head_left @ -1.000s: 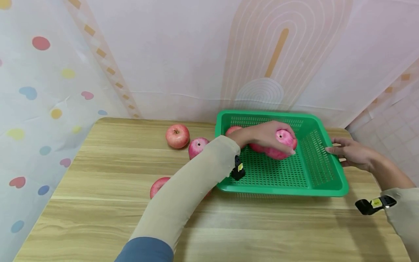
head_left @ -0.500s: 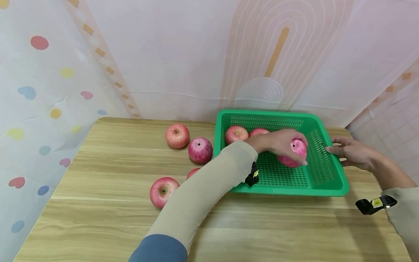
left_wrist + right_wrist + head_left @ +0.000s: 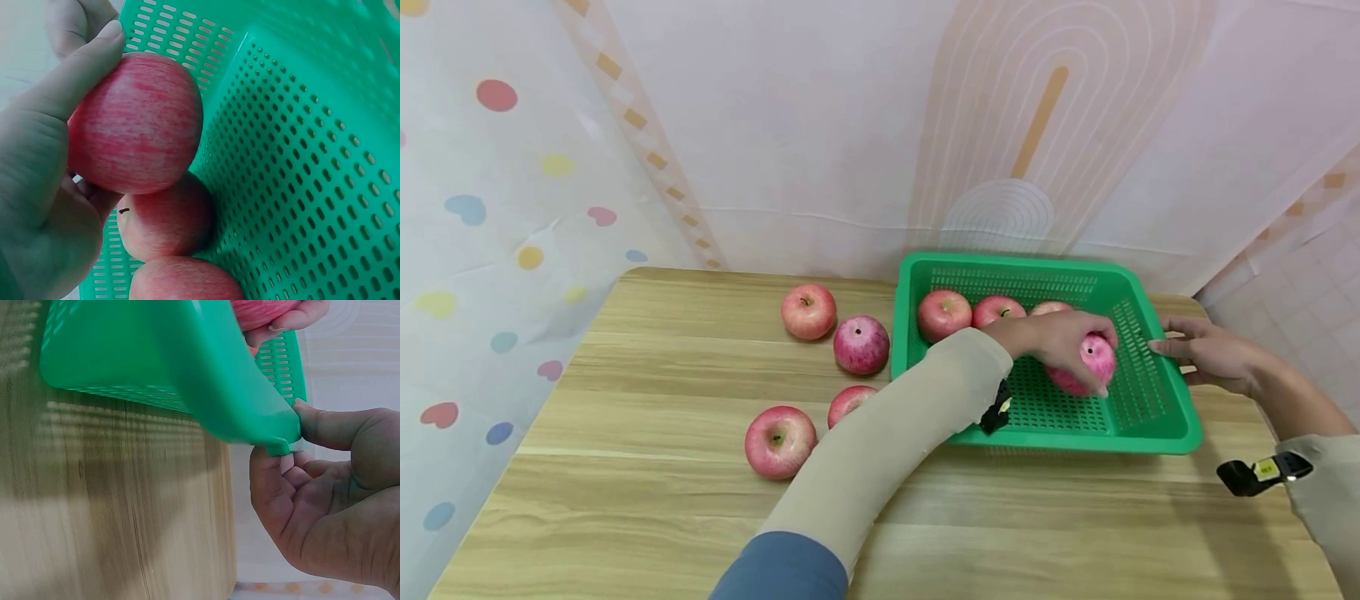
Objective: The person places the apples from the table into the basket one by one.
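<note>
My left fingers (image 3: 90,65) grip an apple (image 3: 140,125), right fingers (image 3: 265,487) pinch the basket rim (image 3: 1180,396); releasing high could knock neighbouring apples (image 3: 998,309).

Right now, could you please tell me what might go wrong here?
The held apple in the left grip might knock the neighbouring apples when released. The basket could shift if the right grip, pinching its rim, tugs. The left sleeve, partly hiding a table apple in the head view, might brush it and start it rolling.
</note>
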Demonstrator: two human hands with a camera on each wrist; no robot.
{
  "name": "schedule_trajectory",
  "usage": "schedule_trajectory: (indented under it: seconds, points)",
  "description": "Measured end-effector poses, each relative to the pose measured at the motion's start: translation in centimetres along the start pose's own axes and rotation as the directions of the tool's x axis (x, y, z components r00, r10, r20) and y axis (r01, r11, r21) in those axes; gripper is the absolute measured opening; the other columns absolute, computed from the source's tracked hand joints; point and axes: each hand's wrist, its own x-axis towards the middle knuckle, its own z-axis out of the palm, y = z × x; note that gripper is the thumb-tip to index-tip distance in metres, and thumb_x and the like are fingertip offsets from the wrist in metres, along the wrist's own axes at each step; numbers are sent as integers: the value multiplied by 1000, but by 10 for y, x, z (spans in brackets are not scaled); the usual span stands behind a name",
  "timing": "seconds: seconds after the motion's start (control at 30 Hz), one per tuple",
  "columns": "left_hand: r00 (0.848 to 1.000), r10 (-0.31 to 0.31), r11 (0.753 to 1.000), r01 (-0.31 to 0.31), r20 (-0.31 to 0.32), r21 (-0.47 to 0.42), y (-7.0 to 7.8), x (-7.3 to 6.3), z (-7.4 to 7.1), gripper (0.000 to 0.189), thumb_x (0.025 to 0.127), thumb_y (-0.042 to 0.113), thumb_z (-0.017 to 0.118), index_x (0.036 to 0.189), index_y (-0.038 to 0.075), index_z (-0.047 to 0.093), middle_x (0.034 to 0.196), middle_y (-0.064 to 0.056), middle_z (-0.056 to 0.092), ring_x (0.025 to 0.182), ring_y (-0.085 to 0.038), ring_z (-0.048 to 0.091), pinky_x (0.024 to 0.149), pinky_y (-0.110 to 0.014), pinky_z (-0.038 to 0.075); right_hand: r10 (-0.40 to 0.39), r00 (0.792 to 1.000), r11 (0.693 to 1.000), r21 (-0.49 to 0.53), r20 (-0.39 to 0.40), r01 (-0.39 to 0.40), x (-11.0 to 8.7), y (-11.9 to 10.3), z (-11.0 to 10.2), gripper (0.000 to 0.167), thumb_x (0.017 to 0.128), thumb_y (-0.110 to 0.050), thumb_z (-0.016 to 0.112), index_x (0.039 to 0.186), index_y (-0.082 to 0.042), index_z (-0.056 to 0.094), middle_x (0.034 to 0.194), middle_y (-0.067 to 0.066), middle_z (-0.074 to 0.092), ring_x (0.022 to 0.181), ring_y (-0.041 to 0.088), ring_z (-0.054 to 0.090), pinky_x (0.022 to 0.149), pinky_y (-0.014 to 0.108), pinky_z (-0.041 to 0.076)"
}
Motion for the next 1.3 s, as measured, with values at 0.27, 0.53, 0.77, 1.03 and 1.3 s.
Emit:
schedule_trajectory:
  seconds: [0.27, 0.53, 0.77, 1.03, 1.3]
  points:
    - [998, -20, 996, 14, 59, 92, 4, 4, 0, 63, 83, 37, 85, 136, 14, 60, 130, 3, 56, 114, -3, 50, 88, -13, 44, -6, 1000, 1000, 7, 10, 6, 0, 2, -3, 15, 110, -10, 42, 122, -10, 52, 102, -1, 68, 91, 15, 70, 78, 38, 60]
    - [991, -57, 997, 50, 120, 65, 6, 6, 2, 73, 80, 29, 89, 142, 11, 54, 137, 0, 54, 119, -5, 49, 89, -15, 45, -9, 1000, 1000, 6, 4, 9, -2, 5, -5, 14, 110, -12, 44, 122, -10, 52, 102, 0, 69, 91, 16, 70, 78, 38, 60]
    - [989, -42, 997, 32, 145, 69, 7, 8, 2, 67, 79, 24, 90, 136, 11, 58, 132, 1, 55, 114, -5, 49, 88, -16, 46, 3, 1000, 1000, -1, -7, -3, -2, 3, -4, 16, 110, -11, 42, 124, -6, 49, 102, -1, 68, 90, 14, 70, 78, 38, 60]
    - [971, -112, 988, 86, 211, 127, 8, 7, 1, 71, 82, 19, 88, 145, 16, 56, 142, 1, 52, 122, -8, 48, 90, -19, 46, 11, 1000, 1000, -15, -13, -11, -3, -1, -1, 20, 110, -9, 41, 127, -1, 46, 102, -2, 68, 90, 13, 69, 78, 37, 60]
    - [953, -159, 980, 120, 259, 162, 8, 7, 2, 72, 84, 17, 86, 148, 16, 53, 150, 2, 48, 133, -5, 43, 95, -14, 42, 12, 1000, 1000, -19, -5, -12, -2, 0, -2, 29, 110, -10, 41, 134, 6, 40, 103, -1, 67, 92, 14, 69, 79, 38, 59]
